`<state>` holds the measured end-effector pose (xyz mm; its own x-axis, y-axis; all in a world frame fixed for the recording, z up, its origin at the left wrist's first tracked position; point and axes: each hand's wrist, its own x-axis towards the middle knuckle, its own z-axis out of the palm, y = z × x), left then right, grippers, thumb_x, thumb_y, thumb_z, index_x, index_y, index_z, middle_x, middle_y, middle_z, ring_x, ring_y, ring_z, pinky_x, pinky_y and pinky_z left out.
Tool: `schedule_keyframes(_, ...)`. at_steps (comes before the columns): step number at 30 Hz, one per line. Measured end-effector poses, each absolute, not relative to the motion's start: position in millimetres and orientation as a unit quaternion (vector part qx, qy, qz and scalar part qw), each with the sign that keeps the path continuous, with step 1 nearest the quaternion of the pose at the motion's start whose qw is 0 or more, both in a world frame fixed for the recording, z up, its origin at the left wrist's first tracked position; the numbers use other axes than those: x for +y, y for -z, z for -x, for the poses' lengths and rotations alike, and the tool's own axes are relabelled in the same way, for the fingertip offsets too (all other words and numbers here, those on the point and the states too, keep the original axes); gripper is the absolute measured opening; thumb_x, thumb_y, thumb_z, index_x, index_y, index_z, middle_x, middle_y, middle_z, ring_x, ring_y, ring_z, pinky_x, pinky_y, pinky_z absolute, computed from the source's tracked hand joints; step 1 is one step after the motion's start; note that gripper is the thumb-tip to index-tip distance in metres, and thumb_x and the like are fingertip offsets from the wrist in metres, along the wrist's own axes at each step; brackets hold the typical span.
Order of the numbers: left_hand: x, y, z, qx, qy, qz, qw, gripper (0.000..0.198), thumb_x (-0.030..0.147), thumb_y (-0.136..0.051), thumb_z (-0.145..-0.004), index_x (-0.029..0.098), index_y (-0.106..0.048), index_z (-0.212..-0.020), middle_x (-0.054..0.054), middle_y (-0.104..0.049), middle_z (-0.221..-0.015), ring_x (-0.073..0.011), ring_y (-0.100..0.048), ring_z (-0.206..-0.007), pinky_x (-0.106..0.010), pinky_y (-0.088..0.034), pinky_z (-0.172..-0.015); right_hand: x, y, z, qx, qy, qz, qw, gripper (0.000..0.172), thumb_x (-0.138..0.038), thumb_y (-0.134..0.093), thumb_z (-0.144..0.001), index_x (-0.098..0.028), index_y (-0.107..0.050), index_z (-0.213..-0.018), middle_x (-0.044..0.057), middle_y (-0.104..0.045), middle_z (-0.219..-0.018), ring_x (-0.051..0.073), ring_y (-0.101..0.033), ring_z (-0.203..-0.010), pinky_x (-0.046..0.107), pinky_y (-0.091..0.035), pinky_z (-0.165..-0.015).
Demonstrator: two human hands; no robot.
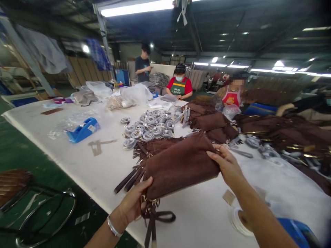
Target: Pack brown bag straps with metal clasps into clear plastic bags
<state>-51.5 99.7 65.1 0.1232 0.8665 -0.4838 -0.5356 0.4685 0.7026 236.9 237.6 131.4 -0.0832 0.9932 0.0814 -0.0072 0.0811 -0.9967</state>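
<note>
A brown handbag [181,165] is held up over the white table between my two hands. My left hand [134,203] grips its lower left corner, thumb on top, beside gold rings and a dangling dark strap [152,220]. At the bag's right end, my right hand [226,163] closes on the edge with the thumb over the front. Behind the held bag lies another brown fringed bag [161,146], with dark straps [130,177] sticking out to the left. Coiled grey straps [152,124] with metal clips are heaped just beyond it.
On the white table [124,213] are a blue tape dispenser [82,130], plastic bags [136,94] and piled brown bags [209,120]. A tape roll [236,220] lies near my right forearm. A stool [15,186] stands at left. Several co-workers, one in a green apron [179,88], are across the table.
</note>
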Motion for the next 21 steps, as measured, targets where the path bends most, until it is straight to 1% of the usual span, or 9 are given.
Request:
schedule_keyframes(2, 88.5, -49.1, 52.8, 0.490, -0.453, -0.229, 0.708, 0.043, 0.055, -0.062, -0.081, 0.013, -0.062, -0.087, -0.003, -0.062, -0.058, -0.0093, -0.048, -0.036, -0.021, -0.040, -0.038, 221.2, -76.1, -248.0, -0.603, -0.388, 0.544, 0.435, 0.024, -0.041, -0.064, -0.077, -0.022, -0.056, -0.090, -0.001, -0.065, -0.076, 0.016, -0.058, -0.066, 0.025, -0.044, -0.059)
schedule_keyframes(4, 75.8, -29.9, 54.6, 0.503, -0.390, -0.258, 0.726, 0.049, 0.061, -0.059, -0.080, 0.013, -0.059, -0.082, -0.003, -0.061, -0.058, -0.0110, -0.049, -0.036, -0.024, -0.044, -0.040, 200.5, -23.5, -253.0, -0.692, -0.230, 0.608, 0.315, 0.016, -0.035, -0.056, -0.084, -0.022, -0.055, -0.094, 0.001, -0.066, -0.083, 0.019, -0.060, -0.076, 0.029, -0.046, -0.069)
schedule_keyframes(6, 60.0, -13.6, 57.6, 0.509, -0.331, -0.261, 0.751, 0.049, 0.063, -0.059, -0.078, 0.014, -0.057, -0.086, -0.006, -0.063, -0.066, -0.0162, -0.058, -0.047, -0.029, -0.051, -0.049, 180.4, 15.2, -253.2, -0.718, -0.169, 0.628, 0.246, 0.012, -0.026, -0.056, -0.083, -0.021, -0.056, -0.094, 0.006, -0.065, -0.090, 0.022, -0.061, -0.085, 0.032, -0.046, -0.076)
schedule_keyframes(8, 43.6, -4.7, 63.3, 0.514, -0.299, -0.275, 0.756, 0.046, 0.058, -0.063, -0.078, 0.016, -0.054, -0.093, -0.006, -0.065, -0.076, -0.0198, -0.064, -0.060, -0.031, -0.054, -0.054, 166.4, 35.3, -251.0, -0.723, -0.152, 0.638, 0.217, 0.011, -0.021, -0.055, -0.084, -0.019, -0.057, -0.094, 0.010, -0.063, -0.097, 0.024, -0.059, -0.092, 0.034, -0.044, -0.081)
schedule_keyframes(11, 27.3, -2.7, 75.4, 0.538, -0.265, -0.334, 0.727, 0.041, 0.050, -0.067, -0.076, 0.019, -0.051, -0.098, -0.005, -0.065, -0.082, -0.0182, -0.063, -0.060, -0.025, -0.048, -0.048, 158.3, 36.1, -243.5, -0.728, -0.123, 0.648, 0.189, 0.013, -0.019, -0.048, -0.087, -0.016, -0.057, -0.096, 0.015, -0.060, -0.102, 0.028, -0.056, -0.099, 0.039, -0.043, -0.085)
schedule_keyframes(15, 24.3, 3.8, 85.0, 0.562, -0.259, -0.406, 0.673, 0.041, 0.046, -0.066, -0.076, 0.015, -0.050, -0.099, -0.004, -0.064, -0.073, -0.0148, -0.058, -0.052, -0.021, -0.037, -0.043, 137.3, 12.0, -210.5, -0.748, -0.095, 0.632, 0.181, 0.027, -0.017, -0.045, -0.089, -0.015, -0.053, -0.114, 0.018, -0.056, -0.114, 0.031, -0.051, -0.108, 0.044, -0.039, -0.093)
schedule_keyframes(18, 24.9, 17.6, 90.1, 0.611, -0.264, -0.455, 0.591, 0.046, 0.042, -0.065, -0.073, 0.017, -0.050, -0.108, -0.004, -0.065, -0.074, -0.0148, -0.054, -0.046, -0.023, -0.034, -0.040, 95.0, -0.3, -168.6, -0.790, -0.147, 0.569, 0.175, 0.041, -0.037, -0.054, -0.087, -0.018, -0.049, -0.123, 0.013, -0.059, -0.110, 0.028, -0.054, -0.104, 0.041, -0.043, -0.090)
schedule_keyframes(20, 27.2, 27.5, 100.0, 0.646, -0.246, -0.516, 0.505, 0.046, 0.044, -0.064, -0.070, 0.021, -0.053, -0.110, -0.004, -0.068, -0.080, -0.0206, -0.060, -0.053, -0.028, -0.042, -0.044, 69.9, 4.1, -139.7, -0.811, -0.202, 0.524, 0.163, 0.059, -0.051, -0.064, -0.076, -0.020, -0.049, -0.124, 0.011, -0.059, -0.110, 0.029, -0.058, -0.097, 0.041, -0.049, -0.080)
schedule_keyframes(21, 30.8, 32.0, 107.4, 0.647, -0.234, -0.564, 0.456, 0.044, 0.045, -0.063, -0.069, 0.023, -0.057, -0.108, -0.005, -0.069, -0.080, -0.0258, -0.064, -0.063, -0.032, -0.048, -0.050, 62.7, 10.4, -127.2, -0.816, -0.214, 0.517, 0.145, 0.060, -0.053, -0.067, -0.070, -0.021, -0.053, -0.119, 0.011, -0.059, -0.108, 0.030, -0.060, -0.091, 0.041, -0.051, -0.073)
